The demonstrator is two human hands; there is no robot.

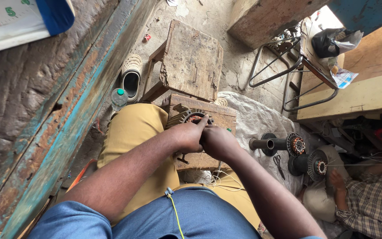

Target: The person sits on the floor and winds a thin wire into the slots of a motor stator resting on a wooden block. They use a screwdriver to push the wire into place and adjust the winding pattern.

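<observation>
Nearest the camera: blue shirt, a yellow cord (175,217) hanging down its front, khaki trousers (133,132) over both knees. Both forearms run forward and meet at the middle of a small wooden bench (224,116) between the knees.

Left hand (187,135) lies on the motor stator (191,117), fingers curled over its near rim, index tip at the copper windings in the bore. Right hand (219,142) touches the left one, closed into a loose fist just right of the stator; what it pinches is hidden, cannot tell. Hands pressed together, side by side.

Stator: finned grey housing, round, sits at the far left part of the bench top, partly covered by the left hand. Thin pale wires (219,177) trail off the near edge of the bench.

Right of the bench, on a grey sack (253,119) spread on the floor: scissors (279,163), two dark spindle stands, each with a wound rotor, one (295,144) nearer the bench, one (318,165) further right. Another person's hand (335,179) in a checked sleeve rests near the second rotor, low right.

Beyond the bench: a worn wooden stool (193,59), close behind it. Left of the stool a sandal (131,77) and a plastic bottle with green cap (119,98) on the concrete floor by the teal-painted wall. Far right: metal tube frame (288,73), black plastic bag (328,42) on top.
</observation>
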